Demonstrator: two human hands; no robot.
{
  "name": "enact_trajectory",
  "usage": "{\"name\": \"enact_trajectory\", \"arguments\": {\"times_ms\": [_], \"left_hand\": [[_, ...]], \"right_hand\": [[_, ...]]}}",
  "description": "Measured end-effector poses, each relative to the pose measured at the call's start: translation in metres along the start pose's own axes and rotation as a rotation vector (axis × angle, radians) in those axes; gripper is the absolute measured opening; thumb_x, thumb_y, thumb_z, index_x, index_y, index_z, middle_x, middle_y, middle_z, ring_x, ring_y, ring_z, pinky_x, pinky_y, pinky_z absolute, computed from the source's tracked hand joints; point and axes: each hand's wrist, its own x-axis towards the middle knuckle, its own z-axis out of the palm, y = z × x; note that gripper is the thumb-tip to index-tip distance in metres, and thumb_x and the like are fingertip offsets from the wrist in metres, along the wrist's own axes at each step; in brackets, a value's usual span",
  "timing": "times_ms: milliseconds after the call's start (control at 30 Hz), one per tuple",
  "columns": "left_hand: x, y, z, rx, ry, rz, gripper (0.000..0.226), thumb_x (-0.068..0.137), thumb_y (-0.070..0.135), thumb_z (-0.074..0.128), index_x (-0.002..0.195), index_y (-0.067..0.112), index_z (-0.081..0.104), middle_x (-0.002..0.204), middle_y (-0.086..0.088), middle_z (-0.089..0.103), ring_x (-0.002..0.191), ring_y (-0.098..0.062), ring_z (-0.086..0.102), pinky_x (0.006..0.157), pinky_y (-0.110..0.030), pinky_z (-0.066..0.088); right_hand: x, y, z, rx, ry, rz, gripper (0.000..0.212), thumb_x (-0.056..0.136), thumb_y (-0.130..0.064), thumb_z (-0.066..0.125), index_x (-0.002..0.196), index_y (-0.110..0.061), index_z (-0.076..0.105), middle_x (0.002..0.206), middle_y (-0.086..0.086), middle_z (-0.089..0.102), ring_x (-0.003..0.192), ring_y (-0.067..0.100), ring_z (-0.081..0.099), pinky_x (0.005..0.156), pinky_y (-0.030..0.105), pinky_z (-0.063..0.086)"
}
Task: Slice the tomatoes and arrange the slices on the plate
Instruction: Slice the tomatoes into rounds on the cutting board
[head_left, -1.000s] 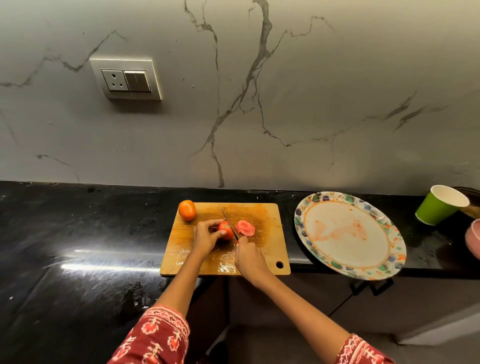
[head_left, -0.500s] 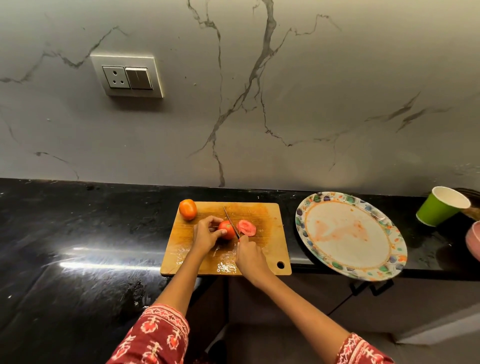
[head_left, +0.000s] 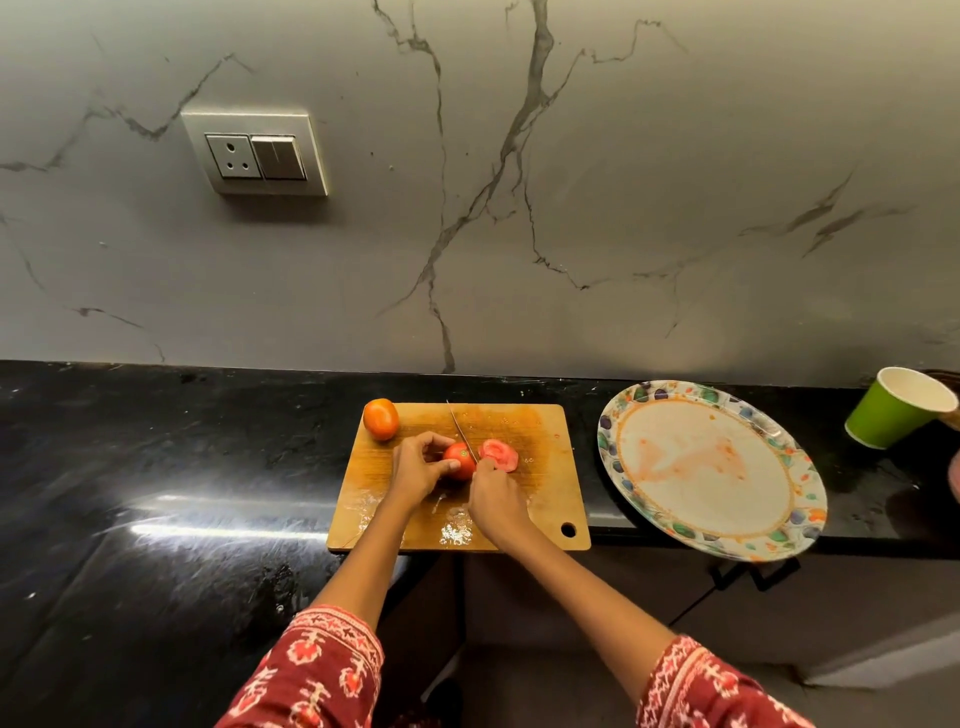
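Countertop (head_left: 156, 467): black and glossy, it carries all things here.
Plate (head_left: 795, 457): floral rim, right of the board; inside only orange juice smears, no slices; its near edge hangs over the counter edge.
Cutting board (head_left: 545, 499): wooden, wet; it holds one whole tomato (head_left: 381, 419) at the far left corner, the cut tomato (head_left: 459, 459) and slices (head_left: 499, 454) lying just right of the blade.
Paper cup (head_left: 896, 408): green, tilted, the inside looks white; partly cut off at the right.
Left hand (head_left: 415, 467): fingers curled around the cut tomato.
Right hand (head_left: 496, 501): closed around the knife (head_left: 459, 427) handle, which is hidden; the blade sits in the tomato.
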Motion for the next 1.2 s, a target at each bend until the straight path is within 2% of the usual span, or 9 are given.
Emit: {"name": "enact_trajectory", "arguments": {"times_ms": [200, 333, 467, 633, 833, 1100, 1200], "left_hand": [[0.000, 0.000, 0.002, 0.007, 0.022, 0.008, 0.030, 0.074, -0.001, 0.072, 0.102, 0.003, 0.065, 0.108, -0.013, 0.065, 0.104, -0.023, 0.059, 0.086, -0.027, 0.048], [0.002, -0.001, 0.001, -0.003, 0.021, -0.016, 0.031, 0.074, 0.000, 0.072, 0.105, 0.004, 0.065, 0.110, -0.013, 0.065, 0.106, -0.023, 0.059, 0.087, -0.027, 0.047], [0.004, -0.001, -0.001, 0.001, 0.012, -0.017, 0.031, 0.075, 0.002, 0.072, 0.105, 0.004, 0.065, 0.110, -0.013, 0.065, 0.106, -0.023, 0.059, 0.089, -0.030, 0.049], [0.007, -0.002, -0.002, 0.003, -0.006, -0.014, 0.032, 0.075, 0.002, 0.072, 0.107, 0.003, 0.065, 0.112, -0.014, 0.064, 0.108, -0.024, 0.058, 0.090, -0.030, 0.047], [0.004, -0.003, 0.000, -0.012, 0.021, -0.026, 0.032, 0.075, 0.000, 0.071, 0.106, 0.004, 0.065, 0.113, -0.013, 0.064, 0.109, -0.022, 0.056, 0.088, -0.026, 0.045], [0.005, -0.004, -0.002, -0.007, 0.015, -0.018, 0.031, 0.074, 0.001, 0.072, 0.105, 0.003, 0.066, 0.111, -0.013, 0.065, 0.108, -0.024, 0.058, 0.091, -0.032, 0.048], [0.006, -0.003, -0.003, 0.004, -0.002, -0.024, 0.033, 0.075, 0.002, 0.072, 0.107, 0.003, 0.065, 0.114, -0.014, 0.064, 0.110, -0.024, 0.057, 0.093, -0.034, 0.047]], "right_hand": [[0.000, 0.008, 0.003, -0.001, -0.027, -0.016, 0.021, 0.098, -0.009, 0.039, 0.117, -0.002, 0.044, 0.112, 0.020, 0.061, 0.105, 0.036, 0.059, 0.076, 0.038, 0.045], [-0.002, 0.013, 0.008, -0.024, -0.025, -0.031, 0.018, 0.099, -0.008, 0.034, 0.114, -0.003, 0.044, 0.110, 0.019, 0.062, 0.104, 0.036, 0.059, 0.072, 0.036, 0.041], [0.006, 0.006, 0.005, 0.020, -0.043, -0.020, 0.020, 0.098, -0.009, 0.038, 0.115, -0.001, 0.045, 0.112, 0.021, 0.061, 0.104, 0.037, 0.059, 0.069, 0.035, 0.040], [0.011, 0.006, 0.002, 0.037, -0.073, -0.020, 0.024, 0.098, -0.014, 0.044, 0.117, 0.001, 0.045, 0.113, 0.021, 0.061, 0.106, 0.036, 0.059, 0.073, 0.035, 0.043], [0.006, 0.012, 0.010, 0.015, -0.083, 0.001, 0.024, 0.100, -0.013, 0.037, 0.118, 0.000, 0.043, 0.115, 0.021, 0.060, 0.110, 0.037, 0.056, 0.074, 0.035, 0.041], [0.018, 0.000, 0.007, 0.060, -0.104, 0.023, 0.027, 0.095, -0.014, 0.051, 0.118, -0.001, 0.045, 0.117, 0.020, 0.059, 0.110, 0.035, 0.056, 0.075, 0.035, 0.042], [0.011, 0.007, 0.009, 0.001, -0.088, 0.005, 0.024, 0.098, -0.012, 0.041, 0.120, 0.000, 0.043, 0.117, 0.020, 0.059, 0.110, 0.036, 0.056, 0.078, 0.036, 0.044]]}}
